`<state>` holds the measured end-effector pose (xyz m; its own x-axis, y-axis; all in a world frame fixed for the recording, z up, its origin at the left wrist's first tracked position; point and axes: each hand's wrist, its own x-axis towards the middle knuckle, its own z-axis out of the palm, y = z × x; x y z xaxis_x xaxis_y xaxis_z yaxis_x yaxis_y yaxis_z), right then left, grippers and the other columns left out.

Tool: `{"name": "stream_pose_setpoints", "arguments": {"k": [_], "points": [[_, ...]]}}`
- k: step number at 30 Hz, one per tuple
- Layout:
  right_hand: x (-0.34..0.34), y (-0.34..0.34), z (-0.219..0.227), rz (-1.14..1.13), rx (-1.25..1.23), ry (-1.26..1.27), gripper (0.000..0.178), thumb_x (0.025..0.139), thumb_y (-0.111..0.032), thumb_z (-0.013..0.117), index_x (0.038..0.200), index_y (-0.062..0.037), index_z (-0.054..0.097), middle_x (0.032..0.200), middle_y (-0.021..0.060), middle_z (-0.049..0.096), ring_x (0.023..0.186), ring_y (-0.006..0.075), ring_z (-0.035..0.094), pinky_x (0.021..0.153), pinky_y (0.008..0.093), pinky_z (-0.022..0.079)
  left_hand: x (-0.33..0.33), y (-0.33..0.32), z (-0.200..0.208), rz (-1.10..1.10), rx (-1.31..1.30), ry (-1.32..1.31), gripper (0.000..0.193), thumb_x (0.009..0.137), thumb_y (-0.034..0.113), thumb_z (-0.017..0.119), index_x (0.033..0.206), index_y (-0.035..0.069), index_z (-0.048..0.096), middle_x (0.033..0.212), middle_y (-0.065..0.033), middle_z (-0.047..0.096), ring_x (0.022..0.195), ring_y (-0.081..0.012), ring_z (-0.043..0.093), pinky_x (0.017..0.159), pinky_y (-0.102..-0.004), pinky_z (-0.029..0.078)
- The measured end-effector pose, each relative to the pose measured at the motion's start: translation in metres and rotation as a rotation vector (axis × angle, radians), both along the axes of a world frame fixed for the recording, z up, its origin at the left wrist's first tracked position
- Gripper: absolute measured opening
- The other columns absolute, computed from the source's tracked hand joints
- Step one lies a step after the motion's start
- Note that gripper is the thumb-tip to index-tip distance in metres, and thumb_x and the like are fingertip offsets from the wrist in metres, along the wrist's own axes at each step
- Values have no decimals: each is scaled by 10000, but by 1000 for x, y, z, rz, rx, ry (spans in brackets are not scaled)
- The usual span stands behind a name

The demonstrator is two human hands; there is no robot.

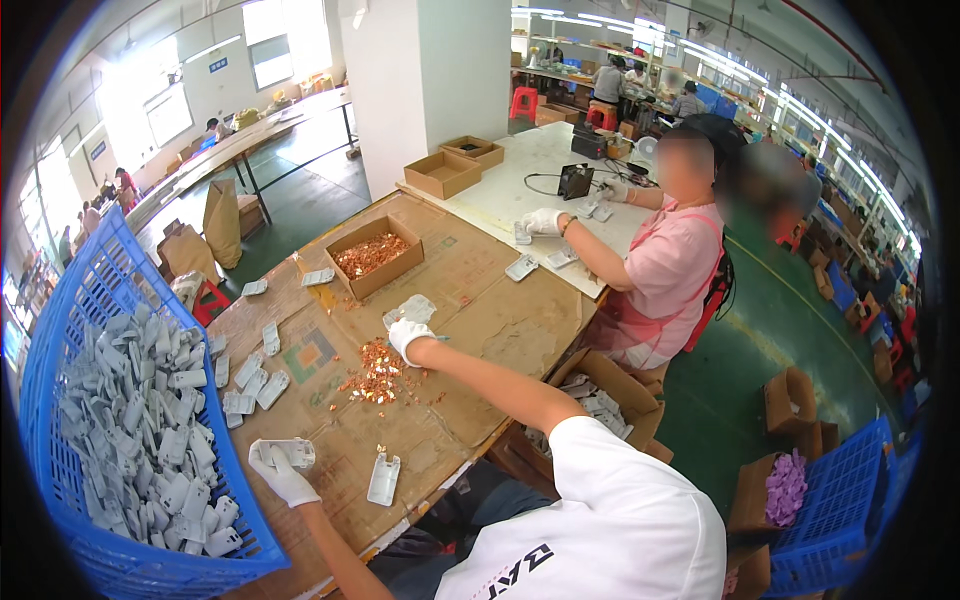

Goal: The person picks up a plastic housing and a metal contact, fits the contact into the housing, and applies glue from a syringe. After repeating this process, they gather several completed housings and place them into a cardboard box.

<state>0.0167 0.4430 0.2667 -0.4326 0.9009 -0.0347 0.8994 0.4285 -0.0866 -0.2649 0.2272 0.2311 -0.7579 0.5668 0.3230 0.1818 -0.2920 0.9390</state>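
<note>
Toward eight o'clock on the cardboard-covered surface (470,270), the left hand (288,482) hides part of a pale plastic casing (298,453), its gloved fingers clamped on it. Near the centre, the fingertips of the gloved right hand (408,338) are hard to make out, so I cannot tell whether they are apart or together; a crumpled greyish thing (416,307) just beyond is too blurred to name. Shiny coppery pieces (375,375) lie heaped at seven o'clock from that hand, with more in a brown carton (392,273) at eleven. Smooth oblong casings (145,430) fill a blue lattice crate (258,525) at nine o'clock, its lower corner lost in darkness
</note>
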Motion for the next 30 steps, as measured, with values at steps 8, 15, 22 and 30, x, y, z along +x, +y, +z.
{"name": "stream_pose_setpoints", "arguments": {"k": [8, 15, 22, 30], "points": [[-9, -26, 26, 128, 155, 1, 182, 770, -141, 661, 925, -55, 702, 964, 184, 669, 939, 338, 646, 836, 402, 531, 50, -17, 37, -289, -9, -554, 610, 837, -18, 605, 1363, 100, 319, 1076, -150, 581, 892, -278, 633, 725, -412, 576], [-29, -193, 83, 290, 30, 1133, 283, 700, 98, 614, 942, -50, 622, 896, 82, 655, 768, 172, 649, 684, 289, 513, 105, -30, 49, -413, 117, -700, 199, 879, 23, 591, 1033, 115, 503, 989, -39, 557, 896, -183, 637, 780, -380, 576], [-33, -240, 68, 151, -23, 1224, 298, 707, 114, 611, 960, -45, 601, 913, 78, 621, 731, 170, 604, 668, 271, 501, 156, -68, 61, -277, -71, -392, 298, 867, 74, 643, 1127, 23, 506, 928, -62, 618, 879, -148, 633, 771, -275, 527], [-36, -251, 73, 230, 124, 1037, 344, 667, 123, 615, 929, -93, 670, 921, 74, 541, 791, 230, 602, 688, 300, 499, 165, -89, 88, -169, -295, 39, 403, 793, 6, 666, 1181, 70, 578, 1008, -86, 668, 903, -208, 665, 788, -298, 517]]}}
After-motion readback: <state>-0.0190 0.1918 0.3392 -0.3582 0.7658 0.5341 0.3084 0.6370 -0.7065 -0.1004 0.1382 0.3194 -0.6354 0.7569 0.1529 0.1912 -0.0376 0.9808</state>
